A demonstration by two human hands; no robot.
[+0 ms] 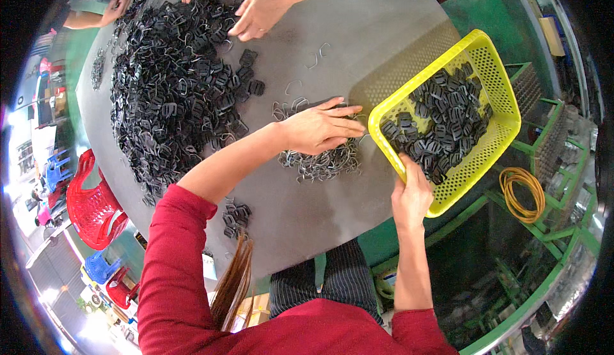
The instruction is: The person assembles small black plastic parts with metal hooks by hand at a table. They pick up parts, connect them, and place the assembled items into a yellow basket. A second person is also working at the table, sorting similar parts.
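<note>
My left hand (322,128) lies palm down with fingers stretched out over a pile of bent metal wire hooks (329,166), and it covers the pile's middle. Whatever is under the palm is hidden. With my right hand (412,195) I grip the near left rim of a yellow perforated plastic basket (505,112). Inside the basket lie many black plastic buckles (448,109). The basket is at the right edge of the grey table (307,221). Left of my left forearm spreads a large heap of black buckles mixed with wire hooks (169,80).
Across the table, a co-worker's hand (262,13) touches the heap, and another person's hand (115,10) is at its far left. A few buckles (236,217) lie by my left elbow. Green metal racks with a yellow coiled hose (522,195) stand right; a red chair (96,201) stands left.
</note>
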